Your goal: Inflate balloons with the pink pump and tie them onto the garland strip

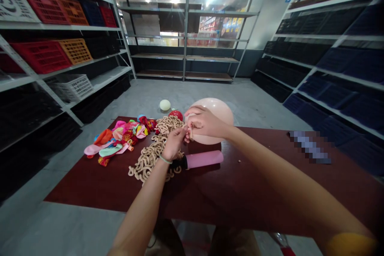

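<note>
"Where's the peach balloon (220,114)?"

"Just behind both hands, over the maroon table (90,184)."

"And the fingers?"

"The left hand (174,143) and right hand (204,122) pinch theirs together on its neck; a pink hand pump (204,159) lies just below."
</note>
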Demonstrator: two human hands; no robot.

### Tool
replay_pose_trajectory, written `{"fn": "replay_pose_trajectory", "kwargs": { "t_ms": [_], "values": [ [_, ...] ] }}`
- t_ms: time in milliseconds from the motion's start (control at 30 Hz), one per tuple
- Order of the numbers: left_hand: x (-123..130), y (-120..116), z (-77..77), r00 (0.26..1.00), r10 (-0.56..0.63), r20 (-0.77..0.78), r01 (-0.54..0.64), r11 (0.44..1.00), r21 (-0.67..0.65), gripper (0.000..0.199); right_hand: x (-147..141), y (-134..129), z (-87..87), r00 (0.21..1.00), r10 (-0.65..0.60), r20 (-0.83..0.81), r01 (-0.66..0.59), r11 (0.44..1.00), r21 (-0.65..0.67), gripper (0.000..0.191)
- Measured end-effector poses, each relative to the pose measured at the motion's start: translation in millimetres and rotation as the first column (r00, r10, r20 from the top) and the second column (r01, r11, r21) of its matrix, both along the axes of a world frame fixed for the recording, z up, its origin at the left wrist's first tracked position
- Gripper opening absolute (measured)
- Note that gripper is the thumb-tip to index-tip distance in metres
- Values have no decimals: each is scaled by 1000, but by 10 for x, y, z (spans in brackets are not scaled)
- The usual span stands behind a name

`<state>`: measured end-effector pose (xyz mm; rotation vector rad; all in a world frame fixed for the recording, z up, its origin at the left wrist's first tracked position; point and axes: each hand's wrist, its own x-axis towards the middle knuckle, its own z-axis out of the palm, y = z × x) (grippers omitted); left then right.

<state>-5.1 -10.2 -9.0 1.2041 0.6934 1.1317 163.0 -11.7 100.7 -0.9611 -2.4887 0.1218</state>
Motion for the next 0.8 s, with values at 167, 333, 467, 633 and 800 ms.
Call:
{"fn": "replay_pose_trajectory", "kwargs": {
  "t_ms": [167,333,467,633,800],
  "values": [
    [-16,3,27,995,-32,94,41,994,-98,34,74,-27,62,988,67,140,-61,997,-46,8],
    [-22,1,56,996,-53,65,56,997,-49,30,140,-20,107,994,54,99,-53,998,-20,13],
    [-14,-20,95,997,-80,-19,80,997,14,28,162,11,53,988,37,149,-50,995,89,19],
    [-24,-32,42,994,-49,-96,62,988,143,20,143,38,-56,991,-44,124,28,991,131,18],
    [-67,-16,-62,972,87,-218,-14,950,313,14,112,29,-132,988,-28,151,2,986,169,15]
  ]
}}
